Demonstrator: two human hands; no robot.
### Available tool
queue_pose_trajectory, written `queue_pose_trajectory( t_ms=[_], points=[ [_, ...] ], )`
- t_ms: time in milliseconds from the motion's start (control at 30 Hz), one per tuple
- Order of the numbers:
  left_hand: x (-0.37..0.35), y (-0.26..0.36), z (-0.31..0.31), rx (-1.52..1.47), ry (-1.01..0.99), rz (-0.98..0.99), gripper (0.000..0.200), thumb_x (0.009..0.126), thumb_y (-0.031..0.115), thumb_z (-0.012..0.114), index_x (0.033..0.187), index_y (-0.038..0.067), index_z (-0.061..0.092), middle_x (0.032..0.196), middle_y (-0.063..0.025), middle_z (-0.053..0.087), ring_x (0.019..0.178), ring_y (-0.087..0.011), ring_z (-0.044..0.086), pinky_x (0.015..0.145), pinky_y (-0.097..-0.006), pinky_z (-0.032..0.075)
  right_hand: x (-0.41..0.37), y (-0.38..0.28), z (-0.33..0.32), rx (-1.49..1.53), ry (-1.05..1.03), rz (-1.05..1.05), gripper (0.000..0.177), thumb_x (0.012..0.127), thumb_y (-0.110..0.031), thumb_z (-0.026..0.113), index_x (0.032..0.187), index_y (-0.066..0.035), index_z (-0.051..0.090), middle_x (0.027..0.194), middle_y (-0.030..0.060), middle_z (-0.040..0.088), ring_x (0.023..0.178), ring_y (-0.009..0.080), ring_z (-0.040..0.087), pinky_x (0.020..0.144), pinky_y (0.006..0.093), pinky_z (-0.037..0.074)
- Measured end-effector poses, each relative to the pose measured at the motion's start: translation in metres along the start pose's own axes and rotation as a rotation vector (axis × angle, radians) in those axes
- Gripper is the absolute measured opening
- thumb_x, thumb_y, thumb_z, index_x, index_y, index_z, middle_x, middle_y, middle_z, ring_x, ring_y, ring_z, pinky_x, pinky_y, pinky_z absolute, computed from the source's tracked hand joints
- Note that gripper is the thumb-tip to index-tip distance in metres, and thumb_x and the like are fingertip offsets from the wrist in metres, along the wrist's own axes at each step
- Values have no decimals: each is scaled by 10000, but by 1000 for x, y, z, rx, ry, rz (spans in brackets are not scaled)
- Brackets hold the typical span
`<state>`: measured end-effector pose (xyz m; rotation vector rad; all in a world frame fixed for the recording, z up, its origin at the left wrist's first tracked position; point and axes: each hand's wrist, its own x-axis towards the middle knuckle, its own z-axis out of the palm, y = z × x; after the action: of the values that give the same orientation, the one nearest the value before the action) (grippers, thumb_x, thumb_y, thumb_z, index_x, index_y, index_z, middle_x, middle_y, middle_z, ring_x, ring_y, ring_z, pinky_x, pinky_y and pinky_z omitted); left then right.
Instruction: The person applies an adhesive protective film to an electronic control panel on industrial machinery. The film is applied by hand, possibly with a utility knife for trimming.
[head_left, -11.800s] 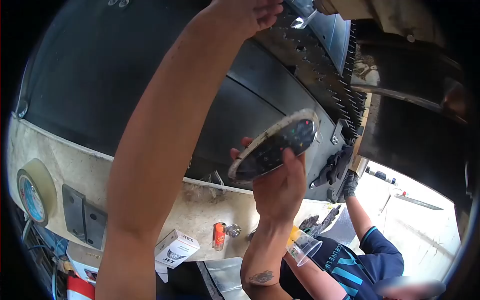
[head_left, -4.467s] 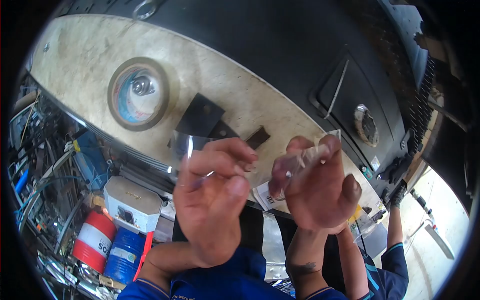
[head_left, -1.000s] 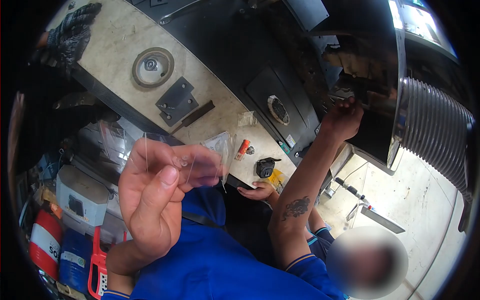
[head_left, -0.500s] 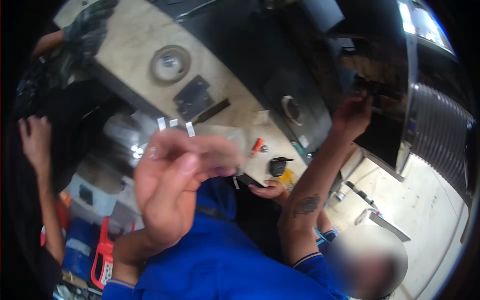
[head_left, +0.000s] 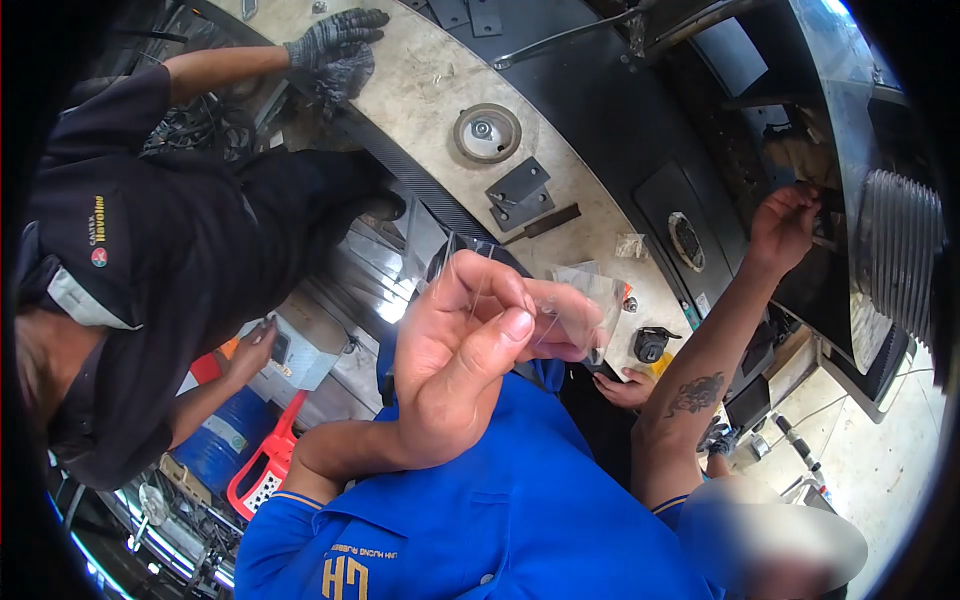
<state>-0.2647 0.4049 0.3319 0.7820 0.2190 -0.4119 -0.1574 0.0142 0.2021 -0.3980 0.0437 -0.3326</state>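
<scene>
My left hand [head_left: 465, 345] is raised at the centre, palm toward me. Its thumb and fingers are pinched on thin clear plastic [head_left: 603, 290], which spreads past the fingertips and also shows above the hand. My right hand [head_left: 785, 230], at the end of the tattooed forearm, reaches to the upper right beside a dark open cabinet [head_left: 790, 285]. Its fingers are closed together; what they hold, if anything, is too small and dark to tell.
A worktop [head_left: 420, 90] carries a round metal part [head_left: 487, 133], dark plates [head_left: 520, 192] and a black object [head_left: 655, 345] near another person's hand [head_left: 625, 388]. At left stands a co-worker in dark clothes [head_left: 190, 240], gloved hand [head_left: 340, 38] on the worktop. A ribbed hose [head_left: 905, 265] hangs right.
The view has shifted left, bringing more of the co-worker in and the worktop rightward and up. My left hand, blurred before, now shows clearly with the plastic. My right hand remains beside the cabinet.
</scene>
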Motion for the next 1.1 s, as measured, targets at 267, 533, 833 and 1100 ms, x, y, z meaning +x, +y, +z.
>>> queue_pose_trajectory(
  t_ms=[267,533,833,1100],
  points=[
    [-3,10,17,-35,-24,-80,123,942,156,425,1027,68,410,1106,-286,577,993,-400,631,845,-445,530,-7,-6,-1,242,-105,159,114,876,-51,582,952,-34,499,815,28,498,774,122,502,720,258,411],
    [-3,12,25,-45,-23,-80,135,948,157,406,1047,65,402,1109,-303,568,980,-424,632,827,-463,548,-5,-9,-12,201,-46,57,126,883,-108,598,956,-42,520,832,13,514,772,118,495,708,246,408],
    [-6,10,26,-39,-21,-63,128,954,154,397,1053,72,400,1122,-306,561,997,-424,625,835,-463,547,-5,-9,-10,221,-74,129,165,845,-150,652,895,-61,523,820,7,507,768,135,474,681,258,404],
    [-9,14,31,-23,-6,-60,119,958,151,385,1046,71,392,1113,-308,559,977,-438,627,822,-468,557,-1,-7,-8,213,-71,168,176,822,-188,676,856,-84,540,793,-6,504,752,135,462,671,251,397]
  ],
)
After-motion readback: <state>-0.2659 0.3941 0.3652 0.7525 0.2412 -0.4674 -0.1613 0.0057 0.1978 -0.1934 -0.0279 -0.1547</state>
